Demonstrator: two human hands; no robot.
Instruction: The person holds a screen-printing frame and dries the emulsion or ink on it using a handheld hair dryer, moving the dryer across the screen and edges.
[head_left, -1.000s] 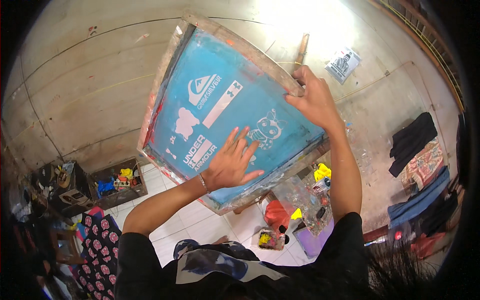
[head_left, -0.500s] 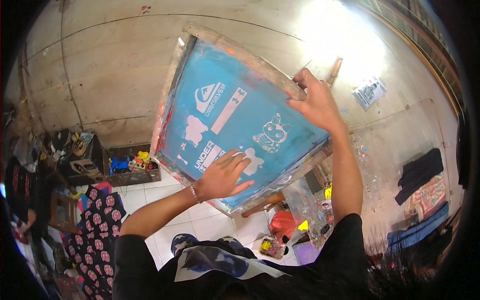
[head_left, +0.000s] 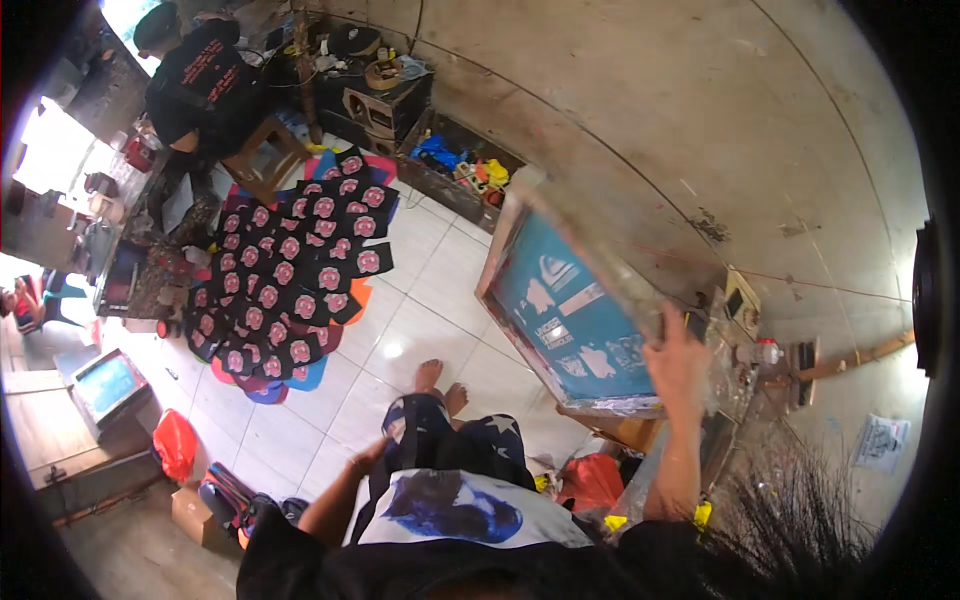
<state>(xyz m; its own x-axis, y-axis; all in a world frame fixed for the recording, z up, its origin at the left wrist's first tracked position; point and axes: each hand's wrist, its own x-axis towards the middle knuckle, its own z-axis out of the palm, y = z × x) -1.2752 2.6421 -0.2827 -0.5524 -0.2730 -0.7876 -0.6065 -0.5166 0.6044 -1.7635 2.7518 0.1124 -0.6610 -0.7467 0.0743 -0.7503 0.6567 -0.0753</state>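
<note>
My right hand (head_left: 680,368) grips the top edge of a silk-screen printing frame (head_left: 605,325) on the right. Its blue mesh, in a worn wooden border, bears several pale stencil designs. The frame stands tilted, its lower edge over a brown wooden piece (head_left: 630,430); whether it rests there I cannot tell. Low beside my dark star-patterned shorts (head_left: 500,437) hangs my left hand (head_left: 368,457), away from the frame. Its fingers are partly hidden against the shorts.
Black printed pieces with pink figures (head_left: 285,272) are spread across the white tile floor. Beyond them, a person in black (head_left: 205,85) sits near a stool (head_left: 265,155). A wooden box (head_left: 465,170) lines the wall. Red bags (head_left: 175,445) lie low left and beside the frame.
My left hand has left the mesh and dropped to my side. The frame, still in my right hand, is lower and farther right. The view has swung left, showing more floor.
</note>
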